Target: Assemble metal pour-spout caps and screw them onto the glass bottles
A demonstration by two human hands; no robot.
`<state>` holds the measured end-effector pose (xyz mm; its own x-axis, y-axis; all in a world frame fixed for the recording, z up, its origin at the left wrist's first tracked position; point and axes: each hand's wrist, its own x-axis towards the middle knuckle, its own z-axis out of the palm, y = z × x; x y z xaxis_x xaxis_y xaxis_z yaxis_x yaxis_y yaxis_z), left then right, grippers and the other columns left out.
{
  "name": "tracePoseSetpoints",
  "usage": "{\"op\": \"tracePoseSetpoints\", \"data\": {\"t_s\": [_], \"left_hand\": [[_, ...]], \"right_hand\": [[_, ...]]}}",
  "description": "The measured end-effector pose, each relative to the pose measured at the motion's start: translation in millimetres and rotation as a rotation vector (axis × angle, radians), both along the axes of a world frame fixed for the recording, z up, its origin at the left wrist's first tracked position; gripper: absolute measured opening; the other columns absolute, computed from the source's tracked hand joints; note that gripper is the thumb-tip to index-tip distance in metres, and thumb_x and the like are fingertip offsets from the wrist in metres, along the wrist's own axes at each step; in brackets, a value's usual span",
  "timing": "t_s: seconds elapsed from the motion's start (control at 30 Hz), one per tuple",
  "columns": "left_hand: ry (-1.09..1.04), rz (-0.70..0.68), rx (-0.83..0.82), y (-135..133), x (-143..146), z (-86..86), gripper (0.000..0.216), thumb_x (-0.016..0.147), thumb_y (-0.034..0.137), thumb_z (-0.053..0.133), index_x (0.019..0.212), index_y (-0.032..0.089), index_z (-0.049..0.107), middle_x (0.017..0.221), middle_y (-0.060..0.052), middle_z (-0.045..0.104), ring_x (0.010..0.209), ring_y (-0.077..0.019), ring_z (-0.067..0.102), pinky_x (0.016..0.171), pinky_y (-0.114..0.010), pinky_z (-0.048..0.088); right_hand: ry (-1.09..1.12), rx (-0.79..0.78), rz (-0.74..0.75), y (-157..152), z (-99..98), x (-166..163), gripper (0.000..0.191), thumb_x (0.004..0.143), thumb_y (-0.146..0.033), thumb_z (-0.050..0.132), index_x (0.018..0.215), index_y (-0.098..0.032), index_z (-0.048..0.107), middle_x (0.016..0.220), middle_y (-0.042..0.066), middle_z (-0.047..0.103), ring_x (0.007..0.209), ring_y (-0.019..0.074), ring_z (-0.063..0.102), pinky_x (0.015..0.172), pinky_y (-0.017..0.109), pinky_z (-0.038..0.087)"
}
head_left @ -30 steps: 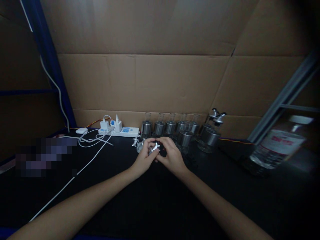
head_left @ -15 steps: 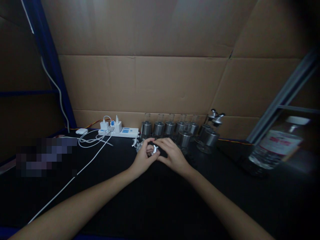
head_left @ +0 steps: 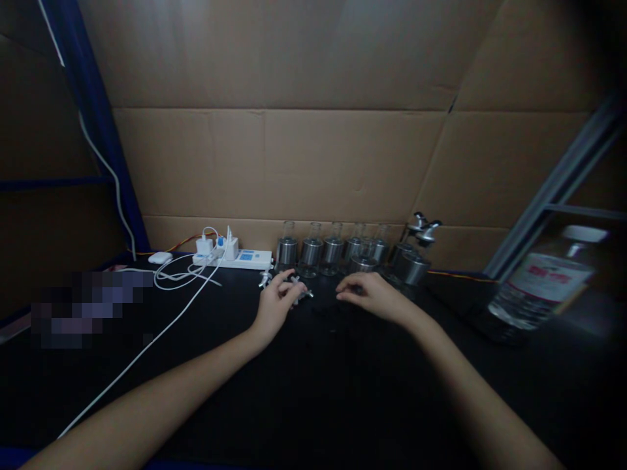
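Near the middle of the black table, my left hand is closed around a shiny silver pump head, whose end sticks out past the thumb. Its other parts are hidden by the fingers. A second silver pump piece lies just beyond that hand. Off to the right hovers my right hand, thumb and fingertips slightly apart, with nothing visible between them. Behind it stands a glass bottle with a brushed metal sleeve, partly covered by the hand.
Several more metal-sleeved glass bottles line the cardboard wall. Silver pump tops crown those at the right. A power strip with white cables lies back left, and a large plastic water bottle stands far right.
My right hand has drawn away to the right from the left hand and the pump head. My left hand has shifted slightly left, still holding the piece.
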<state>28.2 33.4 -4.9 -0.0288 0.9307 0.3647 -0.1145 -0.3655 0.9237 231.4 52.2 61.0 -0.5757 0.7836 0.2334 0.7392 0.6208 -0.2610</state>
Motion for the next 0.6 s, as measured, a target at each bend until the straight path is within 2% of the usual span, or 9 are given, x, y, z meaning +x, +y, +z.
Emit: {"op": "tracePoseSetpoints", "data": {"t_s": [0.13, 0.33, 0.43, 0.6], "left_hand": [[0.046, 0.009, 0.022, 1, 0, -1.5, 0.045, 0.071, 0.031, 0.057, 0.110, 0.010, 0.046, 0.074, -0.007, 0.066, 0.056, -0.0098, 0.053, 0.047, -0.018, 0.036], [0.040, -0.032, 0.042, 3, 1, -4.4, 0.046, 0.069, 0.030, 0.059, 0.109, 0.011, 0.046, 0.075, -0.006, 0.067, 0.053, -0.0085, 0.051, 0.056, -0.021, 0.039], [0.023, -0.039, 0.031, 3, 1, -5.0, 0.045, 0.069, 0.029, 0.060, 0.109, 0.012, 0.045, 0.076, -0.007, 0.067, 0.058, -0.0107, 0.055, 0.059, -0.022, 0.041], [0.045, -0.058, 0.040, 2, 1, -4.6, 0.044, 0.068, 0.025, 0.061, 0.108, 0.013, 0.045, 0.079, -0.008, 0.067, 0.070, -0.0154, 0.060, 0.064, -0.025, 0.043]], "right_hand": [[-0.112, -0.254, -0.016, -8, 7.5, 5, 0.027, 0.065, -0.040, 0.059, 0.074, -0.015, 0.061, 0.056, -0.001, 0.057, 0.051, 0.0107, 0.052, 0.049, 0.021, 0.037], [-0.246, -0.466, -0.074, -15, 4.2, 9, 0.036, 0.051, -0.042, 0.067, 0.077, -0.017, 0.058, 0.060, -0.002, 0.055, 0.046, 0.0098, 0.050, 0.040, 0.019, 0.033], [-0.277, -0.518, -0.118, -18, 0.9, 5, 0.032, 0.052, -0.036, 0.066, 0.076, -0.018, 0.055, 0.061, -0.003, 0.053, 0.040, 0.0081, 0.047, 0.036, 0.018, 0.032], [-0.283, -0.507, -0.120, -21, 3.6, 0, 0.021, 0.057, -0.029, 0.062, 0.071, -0.017, 0.051, 0.059, -0.002, 0.052, 0.038, 0.0072, 0.046, 0.035, 0.017, 0.031]]}}
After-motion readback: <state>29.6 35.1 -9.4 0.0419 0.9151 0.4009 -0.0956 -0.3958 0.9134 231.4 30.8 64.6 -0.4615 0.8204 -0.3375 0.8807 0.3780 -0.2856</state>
